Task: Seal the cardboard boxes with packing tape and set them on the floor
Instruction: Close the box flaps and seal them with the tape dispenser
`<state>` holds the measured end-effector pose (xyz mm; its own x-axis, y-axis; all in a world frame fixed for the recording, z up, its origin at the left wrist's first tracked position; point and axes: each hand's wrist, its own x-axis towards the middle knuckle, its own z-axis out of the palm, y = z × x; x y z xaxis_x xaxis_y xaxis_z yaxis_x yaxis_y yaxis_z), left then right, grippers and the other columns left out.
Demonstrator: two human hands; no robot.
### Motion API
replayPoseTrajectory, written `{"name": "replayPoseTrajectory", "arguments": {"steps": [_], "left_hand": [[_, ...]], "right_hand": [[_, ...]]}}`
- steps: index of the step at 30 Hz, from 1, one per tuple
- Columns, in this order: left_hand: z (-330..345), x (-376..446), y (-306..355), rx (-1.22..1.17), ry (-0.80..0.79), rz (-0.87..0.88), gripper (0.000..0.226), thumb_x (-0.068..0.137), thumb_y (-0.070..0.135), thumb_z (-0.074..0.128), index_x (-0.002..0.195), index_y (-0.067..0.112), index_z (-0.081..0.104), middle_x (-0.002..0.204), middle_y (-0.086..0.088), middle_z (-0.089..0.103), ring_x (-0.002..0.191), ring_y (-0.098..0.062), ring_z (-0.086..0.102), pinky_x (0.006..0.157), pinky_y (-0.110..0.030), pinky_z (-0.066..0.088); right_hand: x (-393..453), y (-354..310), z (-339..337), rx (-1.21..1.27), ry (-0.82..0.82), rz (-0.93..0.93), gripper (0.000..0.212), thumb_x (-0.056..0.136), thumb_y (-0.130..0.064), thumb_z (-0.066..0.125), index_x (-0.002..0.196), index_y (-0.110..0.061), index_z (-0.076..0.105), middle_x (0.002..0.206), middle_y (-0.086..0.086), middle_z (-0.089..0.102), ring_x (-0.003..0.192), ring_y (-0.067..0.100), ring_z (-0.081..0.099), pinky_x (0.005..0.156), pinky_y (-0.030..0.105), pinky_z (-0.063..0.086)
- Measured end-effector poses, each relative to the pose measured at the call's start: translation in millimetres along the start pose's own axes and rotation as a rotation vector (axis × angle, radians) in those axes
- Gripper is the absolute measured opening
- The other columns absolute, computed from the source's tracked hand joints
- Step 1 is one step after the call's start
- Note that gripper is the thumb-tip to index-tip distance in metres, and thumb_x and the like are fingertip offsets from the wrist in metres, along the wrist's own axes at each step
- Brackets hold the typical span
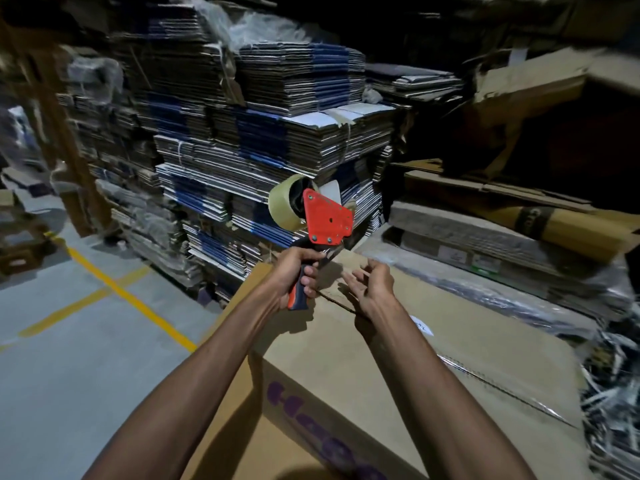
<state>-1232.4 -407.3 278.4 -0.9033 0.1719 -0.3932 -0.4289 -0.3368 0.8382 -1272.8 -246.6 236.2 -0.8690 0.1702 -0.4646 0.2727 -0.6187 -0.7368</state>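
Left hand point(294, 271) gripping tape dispenser point(320, 220) handle, right hand point(372, 285) loosely open above cardboard box point(450, 341)

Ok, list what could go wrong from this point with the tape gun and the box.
1. The left hand holds the tape gun upright above the box, and the right hand is open close to its toothed front end; the fingers could get nicked there.
2. The box's centre seam looks untaped; a pass that drifts off line might leave the flaps loose.
3. The box sits near the stacked cardboard, which may crowd the stroke.
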Motion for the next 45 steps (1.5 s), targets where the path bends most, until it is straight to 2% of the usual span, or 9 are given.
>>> {"name": "replayPoseTrajectory", "arguments": {"steps": [5, 11, 14, 17, 21, 28, 34, 40, 45], "left_hand": [[10, -8, 12, 0.161, 0.047, 0.097, 0.029, 0.096, 0.014, 0.06, 0.07, 0.016, 0.047, 0.055, 0.005, 0.031, 0.036, -0.008, 0.026, 0.037, -0.017, 0.024], [15, -15, 19, 0.276, 0.056, 0.133, 0.032, 0.098, 0.012, 0.058, 0.069, 0.018, 0.048, 0.055, 0.003, 0.032, 0.037, -0.01, 0.026, 0.04, -0.021, 0.022], [14, -17, 19, 0.359, 0.067, 0.167, 0.03, 0.097, 0.011, 0.06, 0.07, 0.017, 0.05, 0.054, 0.003, 0.034, 0.038, -0.011, 0.027, 0.04, -0.022, 0.022], [10, -19, 20, 0.439, 0.078, 0.206, 0.021, 0.098, 0.01, 0.061, 0.077, 0.011, 0.057, 0.054, 0.001, 0.038, 0.039, -0.012, 0.03, 0.039, -0.021, 0.025], [1, -19, 20, 0.549, 0.125, 0.244, 0.014, 0.098, 0.009, 0.061, 0.102, -0.002, 0.069, 0.056, -0.001, 0.042, 0.041, -0.014, 0.034, 0.041, -0.023, 0.028], [-19, -21, 14, 0.706, 0.192, 0.302, 0.021, 0.095, 0.008, 0.063, 0.099, -0.011, 0.07, 0.057, -0.003, 0.047, 0.042, -0.016, 0.038, 0.041, -0.028, 0.031], [-34, -32, 17, 0.736, 0.226, 0.278, 0.017, 0.094, 0.005, 0.061, 0.078, 0.008, 0.062, 0.057, -0.002, 0.046, 0.041, -0.014, 0.038, 0.041, -0.027, 0.032], [-60, -45, 2, 0.637, 0.221, 0.216, 0.046, 0.093, 0.001, 0.06, 0.051, 0.019, 0.057, 0.051, 0.0, 0.04, 0.041, -0.015, 0.03, 0.045, -0.029, 0.027], [-60, -37, -7, 0.614, 0.235, 0.207, 0.03, 0.092, 0.0, 0.061, 0.066, 0.015, 0.058, 0.053, -0.001, 0.04, 0.043, -0.016, 0.029, 0.046, -0.03, 0.025]], "right_hand": [[-1, -1, -12, -0.091, -0.117, 0.233, 0.053, 0.11, -0.042, 0.038, 0.118, 0.003, 0.064, 0.103, 0.02, 0.068, 0.082, 0.039, 0.072, 0.049, 0.039, 0.06], [-8, -9, 0, -0.354, -0.222, 0.321, 0.078, 0.098, -0.076, 0.036, 0.101, -0.008, 0.075, 0.089, 0.004, 0.08, 0.072, 0.029, 0.073, 0.057, 0.028, 0.05], [-7, -18, 14, -0.378, -0.184, 0.296, 0.044, 0.102, -0.053, 0.047, 0.09, -0.013, 0.064, 0.072, -0.001, 0.075, 0.058, 0.024, 0.071, 0.057, 0.023, 0.044], [5, -28, 26, -0.532, -0.13, 0.187, 0.018, 0.099, -0.024, 0.046, 0.089, -0.017, 0.06, 0.077, -0.003, 0.068, 0.051, 0.017, 0.065, 0.047, 0.018, 0.039], [25, -43, 30, -0.716, -0.144, 0.045, 0.02, 0.096, -0.016, 0.048, 0.102, -0.013, 0.067, 0.085, 0.004, 0.072, 0.048, 0.015, 0.062, 0.045, 0.021, 0.043], [36, -61, 41, -0.926, -0.221, -0.123, 0.019, 0.094, 0.006, 0.053, 0.089, -0.003, 0.068, 0.074, 0.013, 0.072, 0.056, 0.018, 0.063, 0.044, 0.026, 0.048], [60, -59, 60, -1.1, -0.131, -0.37, 0.011, 0.088, 0.005, 0.066, 0.093, 0.009, 0.075, 0.073, 0.016, 0.075, 0.049, 0.016, 0.065, 0.042, 0.024, 0.046], [94, -67, 56, -1.224, 0.018, -0.525, 0.019, 0.083, -0.026, 0.086, 0.076, -0.009, 0.078, 0.072, 0.006, 0.076, 0.059, 0.016, 0.071, 0.048, 0.03, 0.056], [124, -51, 61, -1.277, 0.125, -0.567, 0.023, 0.083, -0.036, 0.086, 0.077, -0.016, 0.074, 0.074, 0.002, 0.071, 0.074, 0.022, 0.071, 0.073, 0.046, 0.064]]}}
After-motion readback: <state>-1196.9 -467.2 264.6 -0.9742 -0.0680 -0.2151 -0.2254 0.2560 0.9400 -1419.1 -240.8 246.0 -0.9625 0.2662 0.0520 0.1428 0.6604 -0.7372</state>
